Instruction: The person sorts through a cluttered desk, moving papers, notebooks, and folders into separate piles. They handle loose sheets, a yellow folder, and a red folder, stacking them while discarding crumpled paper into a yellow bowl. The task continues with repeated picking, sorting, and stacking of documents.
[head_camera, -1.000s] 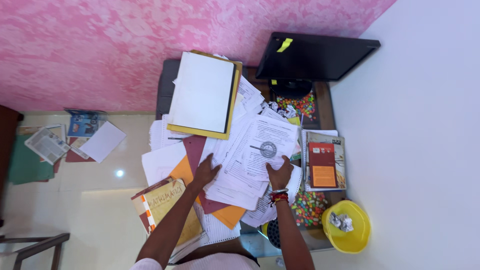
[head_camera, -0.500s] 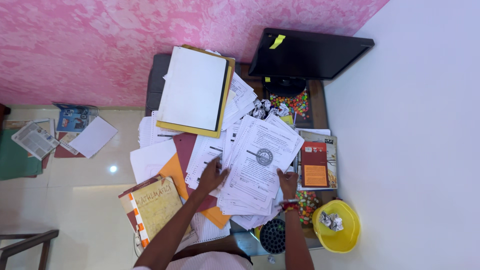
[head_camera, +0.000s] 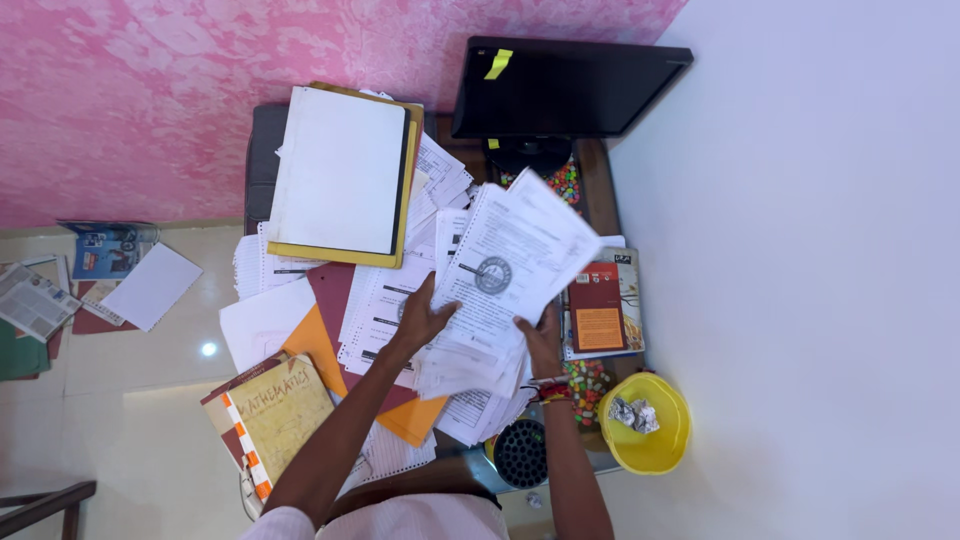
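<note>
Head view, looking straight down: the left hand (head_camera: 422, 318) lies with fingers spread on the near-left edge of a sheaf of printed sheets (head_camera: 500, 275), thumb seemingly tucked beneath, while the right hand (head_camera: 542, 340) closes on the sheaf's lower right corner from underneath. Between them the sheets are raised off the heap and fanned unevenly, the top sheet bearing a round stamp-like emblem.

Under and around the sheaf lies the cluttered desk (head_camera: 598, 190) — loose papers, an orange folder (head_camera: 318, 345) and a maroon one (head_camera: 330, 288) to the left, and a yellow-covered book (head_camera: 270, 410) hanging over the near-left corner. Farther back a white pad on a yellow folder (head_camera: 340, 175) rests on the pile, with a dark monitor (head_camera: 565, 85) beside it. To the right of the sheaf sits a red-and-orange book (head_camera: 598, 312); near the right wrist are scattered coloured bits (head_camera: 582, 380), a black perforated pen cup (head_camera: 522, 455) and a yellow bowl (head_camera: 650, 425) holding crumpled paper.

To handle the sheaf well, it seems wise to pinch both edges firmly and keep the stack level — the lower sheets already splay out and look likely to slip back onto the heap.
</note>
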